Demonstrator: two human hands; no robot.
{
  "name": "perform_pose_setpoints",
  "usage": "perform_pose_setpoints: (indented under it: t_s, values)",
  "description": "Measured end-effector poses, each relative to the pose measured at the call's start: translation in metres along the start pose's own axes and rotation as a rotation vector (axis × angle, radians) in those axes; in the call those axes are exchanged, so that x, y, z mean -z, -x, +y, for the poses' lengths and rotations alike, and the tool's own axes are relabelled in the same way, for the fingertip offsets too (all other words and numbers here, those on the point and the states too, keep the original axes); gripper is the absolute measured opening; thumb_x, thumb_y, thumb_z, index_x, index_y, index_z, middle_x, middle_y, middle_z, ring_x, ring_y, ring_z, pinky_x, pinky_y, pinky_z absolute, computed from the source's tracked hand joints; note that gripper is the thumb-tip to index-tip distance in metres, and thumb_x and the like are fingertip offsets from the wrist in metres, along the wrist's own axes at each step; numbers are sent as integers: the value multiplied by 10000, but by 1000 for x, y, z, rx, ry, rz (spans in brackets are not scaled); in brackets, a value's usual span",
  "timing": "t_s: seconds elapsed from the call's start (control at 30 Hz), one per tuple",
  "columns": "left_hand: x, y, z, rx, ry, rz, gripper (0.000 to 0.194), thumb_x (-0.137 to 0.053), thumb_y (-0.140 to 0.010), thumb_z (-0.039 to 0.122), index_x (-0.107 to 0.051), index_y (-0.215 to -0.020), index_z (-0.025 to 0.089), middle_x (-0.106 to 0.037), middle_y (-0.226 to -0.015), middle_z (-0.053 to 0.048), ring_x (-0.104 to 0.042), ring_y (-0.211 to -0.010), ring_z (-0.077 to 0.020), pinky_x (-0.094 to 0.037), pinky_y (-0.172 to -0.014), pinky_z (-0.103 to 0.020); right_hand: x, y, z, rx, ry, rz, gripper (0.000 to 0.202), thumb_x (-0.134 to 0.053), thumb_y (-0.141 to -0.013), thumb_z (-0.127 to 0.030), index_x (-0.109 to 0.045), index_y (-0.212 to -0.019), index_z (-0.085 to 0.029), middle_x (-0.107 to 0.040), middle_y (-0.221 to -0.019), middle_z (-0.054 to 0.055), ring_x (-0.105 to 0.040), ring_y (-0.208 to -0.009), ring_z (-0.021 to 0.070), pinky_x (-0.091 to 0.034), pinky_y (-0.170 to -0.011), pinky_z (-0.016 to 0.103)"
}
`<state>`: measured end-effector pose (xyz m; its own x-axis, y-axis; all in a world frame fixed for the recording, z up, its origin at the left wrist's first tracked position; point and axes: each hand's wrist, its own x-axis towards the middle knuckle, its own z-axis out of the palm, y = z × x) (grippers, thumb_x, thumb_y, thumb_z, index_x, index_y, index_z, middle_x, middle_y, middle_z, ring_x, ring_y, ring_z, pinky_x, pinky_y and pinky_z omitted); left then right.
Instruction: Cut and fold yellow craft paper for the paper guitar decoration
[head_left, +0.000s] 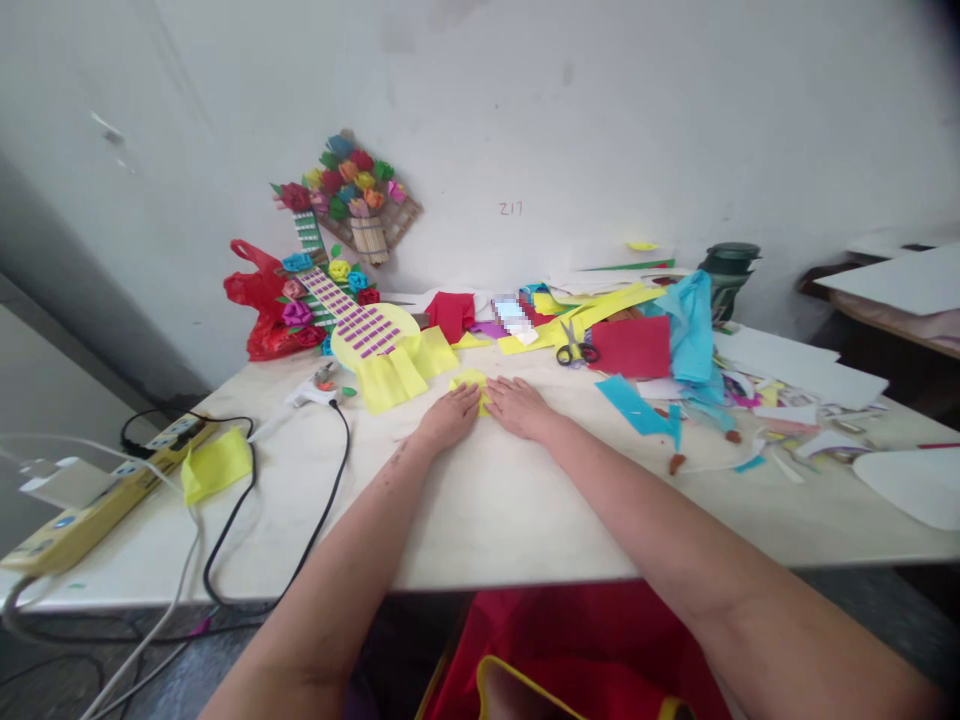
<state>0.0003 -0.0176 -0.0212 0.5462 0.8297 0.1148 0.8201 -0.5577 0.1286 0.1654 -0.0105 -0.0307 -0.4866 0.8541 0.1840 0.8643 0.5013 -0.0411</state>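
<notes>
On the white table, left hand and right hand lie flat, grasping nothing, over opposite edges of small yellow paper, probably steadying it. Scissors lie beyond, seemingly within reach.

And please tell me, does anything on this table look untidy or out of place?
On the right, mixed scraps lie strewn over the table, like uncleared offcuts. On the left, a yellow sheet seems misplaced: it overlaps the power strip in view, away from other yellow pieces.
</notes>
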Motion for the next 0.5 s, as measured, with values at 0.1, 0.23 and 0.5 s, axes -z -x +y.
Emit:
perform_pose_setpoints:
  t_s: [0.1, 0.23, 0.5]
  values:
    - [0, 0, 1, 34, 15, 15, 502, -173, -852, 330, -361, -1284, 157, -298, -1363, -5, -214, -1267, -123, -186, -1043, -269, 2, 1, 0, -16, -12, -9, 490, -192, -866, -355, -382, -1274, -162, -319, -1364, 49, -254, -1255, 200, -186, -1011, 408]
    - [-1, 0, 2, 42, 10, 33, 498, -176, -850, 323, -366, -1282, 162, -305, -1359, -4, -217, -1266, -118, -187, -1043, -272, 1, 1, 0, 2, -12, 35, 489, -181, -866, -347, -376, -1278, -169, -233, -1401, 29, -199, -1277, 187, -172, -1019, 403]
    - [0, 7, 7, 72, -79, 40, 487, -168, -862, 357, -336, -1300, 225, -302, -1364, 15, -133, -1291, -185, -154, -1041, -383, -2, -2, -2, -33, -47, -35, 507, -187, -859, -342, -340, -1297, -137, -282, -1379, 57, -216, -1272, 177, -159, -1021, 421]
